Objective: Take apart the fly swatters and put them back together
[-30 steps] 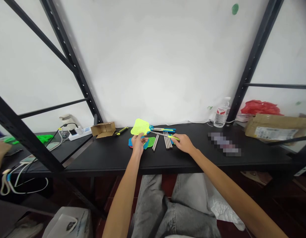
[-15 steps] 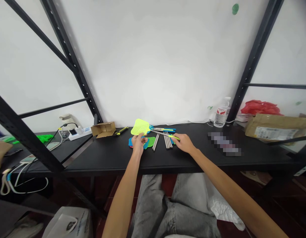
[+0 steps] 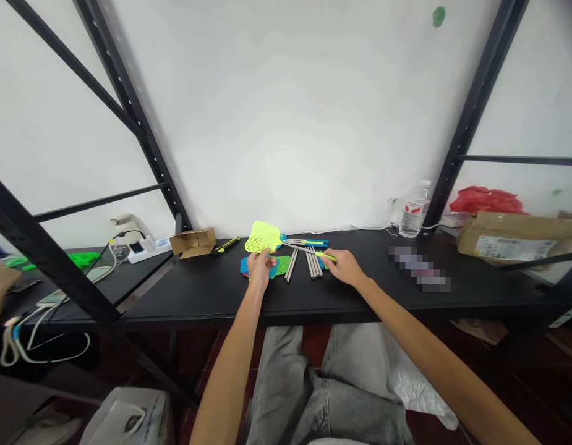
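Note:
A yellow-green fly swatter point(image 3: 263, 237) with a perforated head and a thin metal shaft is held above the black table by both hands. My left hand point(image 3: 260, 264) grips the lower edge of its head, thumb on top. My right hand point(image 3: 344, 267) is closed around its green handle. Under the swatter lie several metal rods point(image 3: 314, 264), with more rods point(image 3: 291, 266) to their left. Loose blue and green swatter heads point(image 3: 282, 266) are stacked beside my left hand, partly hidden by it. Behind the shaft, swatters with blue handles point(image 3: 317, 243) rest on the table.
An open cardboard box point(image 3: 193, 242) and a black-and-yellow cutter point(image 3: 227, 245) lie to the left. A water bottle point(image 3: 414, 210) stands at the back right, near a large carton point(image 3: 517, 238). On the far left are a power strip point(image 3: 150, 248) and another person's arm point(image 3: 0, 287).
Both hands keep the same hold on the fly swatter, which has barely moved. The other person's arm at the far left has shifted slightly.

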{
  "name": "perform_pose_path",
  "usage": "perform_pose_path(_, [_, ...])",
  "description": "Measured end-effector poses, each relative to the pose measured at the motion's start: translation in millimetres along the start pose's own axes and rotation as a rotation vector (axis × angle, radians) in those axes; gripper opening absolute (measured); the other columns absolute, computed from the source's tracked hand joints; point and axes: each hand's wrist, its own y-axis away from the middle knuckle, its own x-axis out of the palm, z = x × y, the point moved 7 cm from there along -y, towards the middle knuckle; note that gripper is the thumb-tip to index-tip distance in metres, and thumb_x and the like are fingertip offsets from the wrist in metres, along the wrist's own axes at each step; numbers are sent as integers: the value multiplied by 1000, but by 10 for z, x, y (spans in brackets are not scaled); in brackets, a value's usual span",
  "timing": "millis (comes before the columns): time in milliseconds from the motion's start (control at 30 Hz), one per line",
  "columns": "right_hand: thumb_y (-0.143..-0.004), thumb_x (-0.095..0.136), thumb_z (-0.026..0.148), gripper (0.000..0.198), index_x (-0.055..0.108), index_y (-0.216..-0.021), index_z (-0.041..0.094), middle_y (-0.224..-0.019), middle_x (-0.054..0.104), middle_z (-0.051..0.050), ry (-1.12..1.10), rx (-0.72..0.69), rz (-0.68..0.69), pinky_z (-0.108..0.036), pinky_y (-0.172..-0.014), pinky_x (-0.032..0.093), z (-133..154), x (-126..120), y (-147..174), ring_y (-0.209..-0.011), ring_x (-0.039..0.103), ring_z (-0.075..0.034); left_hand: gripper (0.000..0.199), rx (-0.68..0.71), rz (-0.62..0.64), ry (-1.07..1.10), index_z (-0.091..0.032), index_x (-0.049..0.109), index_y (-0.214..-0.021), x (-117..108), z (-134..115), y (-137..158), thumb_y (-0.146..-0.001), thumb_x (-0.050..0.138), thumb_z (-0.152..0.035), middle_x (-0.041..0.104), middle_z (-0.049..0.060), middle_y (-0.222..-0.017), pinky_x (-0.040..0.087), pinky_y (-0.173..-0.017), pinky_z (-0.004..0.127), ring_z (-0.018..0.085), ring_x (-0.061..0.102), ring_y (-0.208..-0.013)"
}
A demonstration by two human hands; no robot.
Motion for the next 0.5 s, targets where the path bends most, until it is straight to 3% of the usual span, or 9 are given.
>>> perform_pose_path(300, [-98,42,48,40,70,-88,22,-73,69,-5,3,3,30,-26,-63,35,-26,-5,4,-67,61,-19,25,14,52,-55,-14,62,-80,51,-12,17,-66,75,-31,68,4,-75,41,-45,23,7,51,-44])
perform_pose_path(500, [-99,38,48,44,68,-80,21,-65,63,-2,-25,-2,54,-26,-62,35,-22,-6,11,-59,55,-16,24,7,96,-54,-14,64,-77,77,12,7,-65,75,-31,68,4,-73,39,-42,23,6,49,-42])
